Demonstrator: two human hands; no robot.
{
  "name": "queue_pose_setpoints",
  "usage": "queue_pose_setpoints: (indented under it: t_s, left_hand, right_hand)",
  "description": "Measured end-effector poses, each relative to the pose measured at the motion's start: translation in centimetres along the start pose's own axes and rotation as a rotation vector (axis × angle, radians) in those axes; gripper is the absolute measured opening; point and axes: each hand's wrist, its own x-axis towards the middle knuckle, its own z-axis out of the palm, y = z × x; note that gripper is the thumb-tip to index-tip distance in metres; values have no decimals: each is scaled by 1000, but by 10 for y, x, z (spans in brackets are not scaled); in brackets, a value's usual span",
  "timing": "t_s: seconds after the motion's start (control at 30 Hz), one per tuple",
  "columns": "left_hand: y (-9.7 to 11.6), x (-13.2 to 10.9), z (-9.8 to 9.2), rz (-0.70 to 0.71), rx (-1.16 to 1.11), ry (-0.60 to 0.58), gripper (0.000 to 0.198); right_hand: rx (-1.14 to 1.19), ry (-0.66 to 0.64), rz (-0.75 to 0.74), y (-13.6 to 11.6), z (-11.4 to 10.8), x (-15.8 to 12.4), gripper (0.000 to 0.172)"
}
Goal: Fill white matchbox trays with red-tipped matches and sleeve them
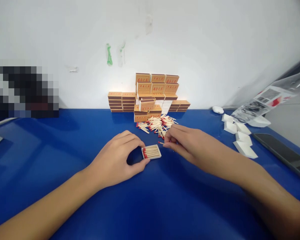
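My left hand (120, 156) grips a small white matchbox tray (159, 154) at its left end, thumb on the near side and fingers on the far side. Inside the tray several red-headed matches (152, 153) lie side by side, heads to the left. Just right of the tray, my right hand (182, 141) pinches a match (161, 143) between thumb and fingertips, its red head pointing left. Beyond that hand a loose heap of matches (156, 123) lies on the blue table (145, 200), partly hidden by the fingers.
Stacked matchboxes (158, 88) stand against the white wall behind the heap, with lower stacks (121, 101) beside them. On the right are several white matchbox trays (243, 138), a phone (285, 153), a white earbud case (218, 109) and a clear plastic bag (255, 100).
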Motion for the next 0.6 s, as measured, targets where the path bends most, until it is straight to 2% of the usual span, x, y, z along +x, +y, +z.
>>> queue_pose_setpoints:
  t_s: [0.13, 0.23, 0.33, 0.4, 0.5, 0.6]
  left_hand:
    - [-1, -1, 2, 13, -2, -10, 17]
    - [1, -1, 1, 22, -2, 10, 17]
    - [3, 1, -1, 43, -4, 84, 13]
    - [4, 1, -1, 39, 9, 102, 12]
    - [1, 1, 0, 23, 9, 28, 15]
    - [-1, 0, 1, 14, 10, -3, 14]
  right_hand:
    - [-34, 42, -76, -19, 10, 7, 15]
    - [-42, 99, -86, -16, 9, 8, 18]
    - [-103, 236, 44, 1, 2, 8, 16]
    - [-155, 277, 146, 13, -1, 8, 17]
    - [-163, 222, 155, 25, -1, 9, 15]
    - [-90, 134, 20, 30, 2, 10, 29]
